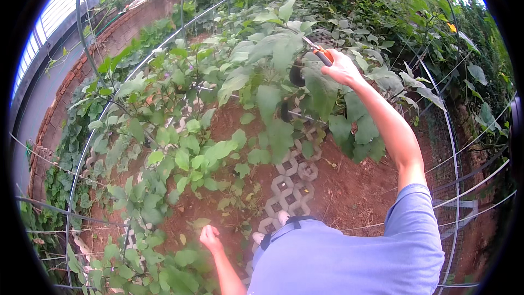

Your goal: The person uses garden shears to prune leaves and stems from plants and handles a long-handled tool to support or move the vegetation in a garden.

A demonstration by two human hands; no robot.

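My right hand (340,67), arm stretched out at the upper centre, is closed around a pair of pruning shears (321,54) with orange and black handles. The blades point up and left among large eggplant leaves (276,51). Below and left of the shears hangs a dark eggplant (297,73); another dark fruit (285,111) shows lower among the leaves. At the lower centre, my left hand (209,237) is raised with its fingers curled, just beside a pale green leaf (199,223). Whether that hand pinches the leaf's stem cannot be told.
Openwork paving blocks (290,199) form a path over reddish soil (352,196). Leafy plants (188,151) crowd the left. Curved metal hoops (450,131) and taut strings frame both sides. A brick-topped wall (53,119) runs along the left.
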